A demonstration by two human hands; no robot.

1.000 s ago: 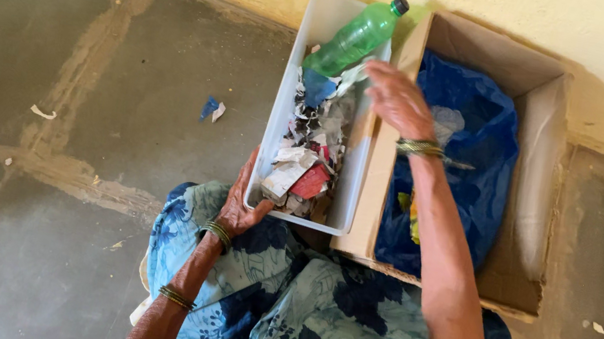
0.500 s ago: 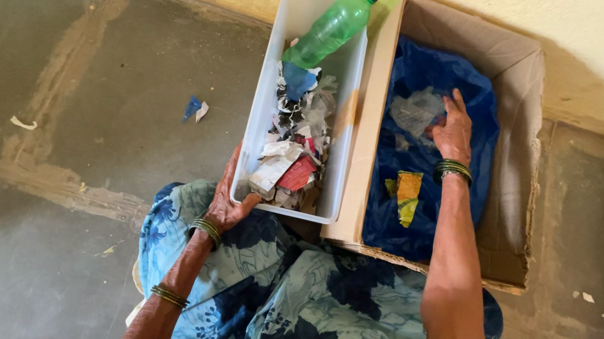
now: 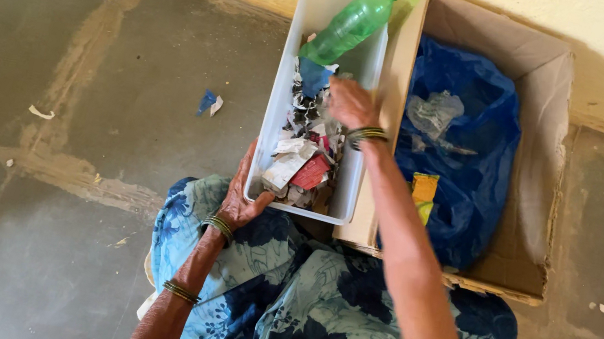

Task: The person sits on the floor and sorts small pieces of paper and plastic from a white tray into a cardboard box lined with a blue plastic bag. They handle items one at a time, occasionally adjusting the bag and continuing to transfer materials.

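Scraps [image 3: 302, 157] of torn paper and wrappers fill the near half of the white bin [image 3: 275, 119], and that's where both hands are. Right hand [image 3: 351, 104] hangs over the pile, fingers [image 3: 334, 92] curled down toward the scraps; whether they pinch anything, I cannot tell, since the back of the hand hides them. Left hand [image 3: 242, 196] grips the bin's near left corner, fingers wrapped on the rim, seemingly to steady it against the lap. Bangles [image 3: 365, 133] sit at the right wrist.

Moving outward: a green bottle [image 3: 349, 25] leans on the far rim, cap poking past the edge, base resting on the scraps. Just right, touching the bin's wall, stands a cardboard box [image 3: 545, 154] lined with a blue bag [image 3: 467, 174], holding a crumpled clear wrapper [image 3: 434, 112] and a yellow piece [image 3: 423, 192]. Side by side like that, one short sideways reach joins the two.

Both containers butt against the yellow wall [image 3: 561, 16], so no room beyond. Floor [image 3: 50, 51] to the left lies open, with a few stray bits [image 3: 209, 102].
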